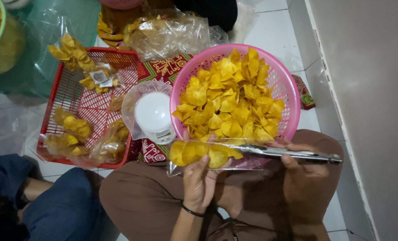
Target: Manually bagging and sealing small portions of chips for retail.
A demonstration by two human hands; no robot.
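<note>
Left hand [198,178] gripped a clear plastic bag of yellow chips [203,154], held just below the round pink plastic basket [288,89] heaped with chips. Right hand [303,174] clasped long metal tongs [292,155], tips inside the bag's mouth; small white scale [153,114] stood beside the basket

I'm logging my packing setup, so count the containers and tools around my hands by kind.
Round pink plastic basket of yellow chips: 1
Red plastic crate: 1
Green plastic bucket: 1
White kitchen scale: 1
Metal tongs: 1
Clear plastic bag being filled: 1
Total: 6
</note>
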